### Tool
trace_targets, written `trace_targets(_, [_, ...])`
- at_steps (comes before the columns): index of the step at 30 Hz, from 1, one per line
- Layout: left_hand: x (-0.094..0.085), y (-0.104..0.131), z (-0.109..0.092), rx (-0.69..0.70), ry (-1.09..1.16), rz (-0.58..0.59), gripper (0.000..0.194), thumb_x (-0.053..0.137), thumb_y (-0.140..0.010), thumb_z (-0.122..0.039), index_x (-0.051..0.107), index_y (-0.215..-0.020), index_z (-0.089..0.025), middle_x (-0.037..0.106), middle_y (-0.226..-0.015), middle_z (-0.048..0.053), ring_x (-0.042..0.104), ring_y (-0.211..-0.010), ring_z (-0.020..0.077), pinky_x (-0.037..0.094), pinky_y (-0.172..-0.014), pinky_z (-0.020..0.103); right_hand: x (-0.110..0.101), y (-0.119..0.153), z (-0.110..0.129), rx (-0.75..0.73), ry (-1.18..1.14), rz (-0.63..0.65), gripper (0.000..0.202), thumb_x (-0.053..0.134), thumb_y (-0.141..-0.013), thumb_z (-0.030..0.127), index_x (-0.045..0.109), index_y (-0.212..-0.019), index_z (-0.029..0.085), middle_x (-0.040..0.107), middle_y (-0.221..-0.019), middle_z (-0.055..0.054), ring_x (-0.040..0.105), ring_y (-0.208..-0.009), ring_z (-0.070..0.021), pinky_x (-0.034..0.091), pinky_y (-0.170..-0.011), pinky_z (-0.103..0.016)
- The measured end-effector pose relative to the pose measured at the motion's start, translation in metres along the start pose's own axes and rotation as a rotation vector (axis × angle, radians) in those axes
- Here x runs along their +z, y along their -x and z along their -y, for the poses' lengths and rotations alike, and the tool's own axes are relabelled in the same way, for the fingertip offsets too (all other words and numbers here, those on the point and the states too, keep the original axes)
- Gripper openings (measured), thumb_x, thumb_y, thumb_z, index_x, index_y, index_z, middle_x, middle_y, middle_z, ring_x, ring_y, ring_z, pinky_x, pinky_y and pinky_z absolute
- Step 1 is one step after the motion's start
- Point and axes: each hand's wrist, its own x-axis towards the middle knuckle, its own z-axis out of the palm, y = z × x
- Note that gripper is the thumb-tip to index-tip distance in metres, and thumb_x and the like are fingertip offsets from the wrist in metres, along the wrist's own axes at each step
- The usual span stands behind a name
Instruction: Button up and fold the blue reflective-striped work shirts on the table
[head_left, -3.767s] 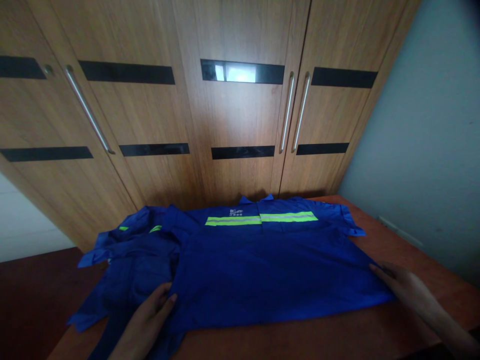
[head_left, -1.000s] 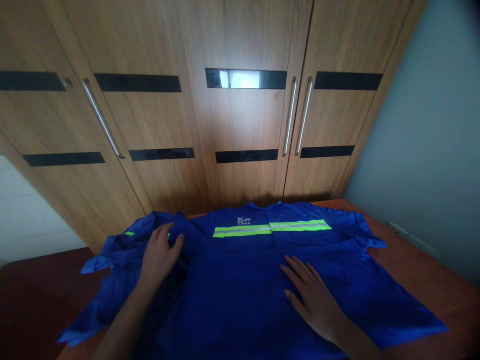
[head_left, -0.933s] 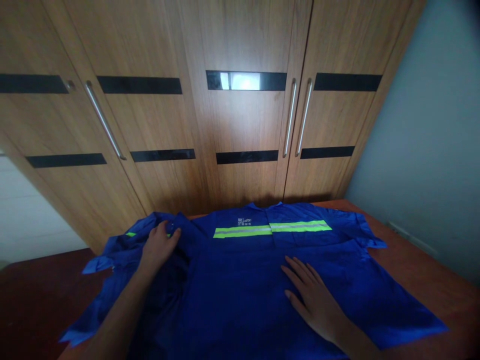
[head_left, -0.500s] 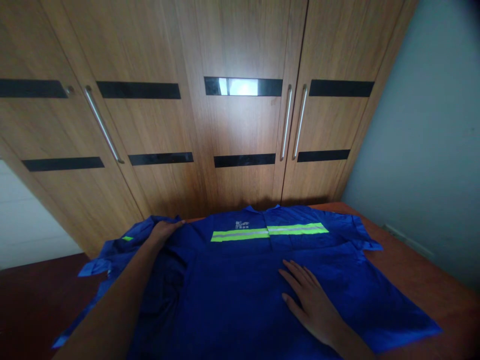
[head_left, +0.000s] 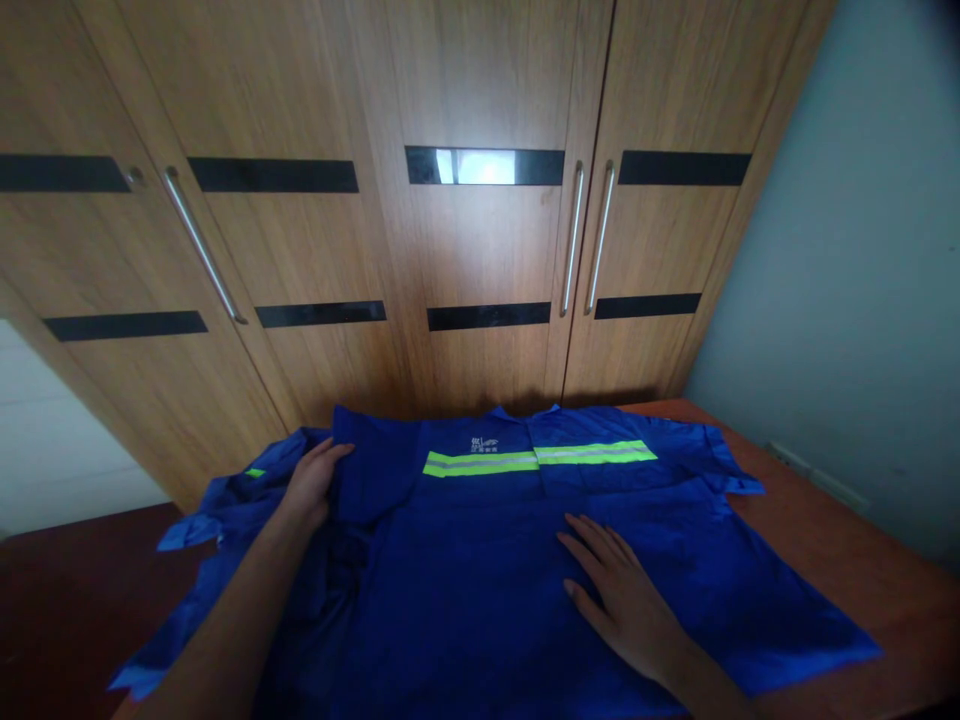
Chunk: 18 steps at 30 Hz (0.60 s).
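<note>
A blue short-sleeved work shirt lies spread out, collar toward the wardrobe, with a yellow-green and silver stripe and a small white print on its chest. My left hand is at the outer edge of its left-side sleeve, fingers closed on the fabric. Flat on the shirt's front, right of centre, rests my right hand with its fingers apart. A second blue garment lies rumpled beneath and beside my left forearm.
The clothes lie on a reddish-brown surface. Behind it stands a wooden wardrobe with metal handles and dark strips. A pale wall is at the right.
The left-side sleeve is now spread out and up toward the wardrobe. My left hand has moved slightly left and down. My right hand has stayed in place.
</note>
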Motion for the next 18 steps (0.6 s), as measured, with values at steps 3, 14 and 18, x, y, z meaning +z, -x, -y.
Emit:
trace_targets(3, [0.013, 0.009, -0.013, 0.028, 0.166, 0.131, 0.043, 0.061, -0.074, -0.029, 0.06, -0.115, -0.017, 0.073, -0.088, 0.006, 0.069, -0.074, 0.0208, 0.056, -0.067, 0.032, 0.002, 0.0, -0.002, -0.001, 0.003, -0.004, 0.052, 0.035, -0.093, 0.051, 0.038, -0.142, 0.031, 0.029, -0.152, -0.002, 0.025, -0.139, -0.0257, 0.02, -0.114, -0.05])
trace_targets(14, [0.082, 0.064, 0.007, 0.662, -0.934, 0.468, 0.04, 0.042, -0.088, -0.047, 0.07, -0.099, -0.021, 0.066, -0.096, 0.009, 0.062, -0.091, 0.023, 0.045, -0.087, 0.033, 0.001, 0.0, -0.002, 0.005, 0.009, -0.001, 0.052, 0.035, -0.093, 0.051, 0.038, -0.141, 0.032, 0.03, -0.152, -0.002, 0.025, -0.14, -0.0252, 0.02, -0.114, -0.05])
trace_targets(18, [0.091, 0.06, 0.005, 0.661, -1.104, 0.239, 0.043, 0.041, -0.09, -0.043, 0.06, -0.119, -0.018, 0.057, -0.122, 0.015, 0.054, -0.112, 0.0278, 0.039, -0.096, 0.039, 0.002, 0.001, -0.002, 0.004, 0.012, -0.001, 0.052, 0.036, -0.093, 0.051, 0.038, -0.142, 0.032, 0.029, -0.152, -0.001, 0.024, -0.14, -0.0248, 0.021, -0.114, -0.049])
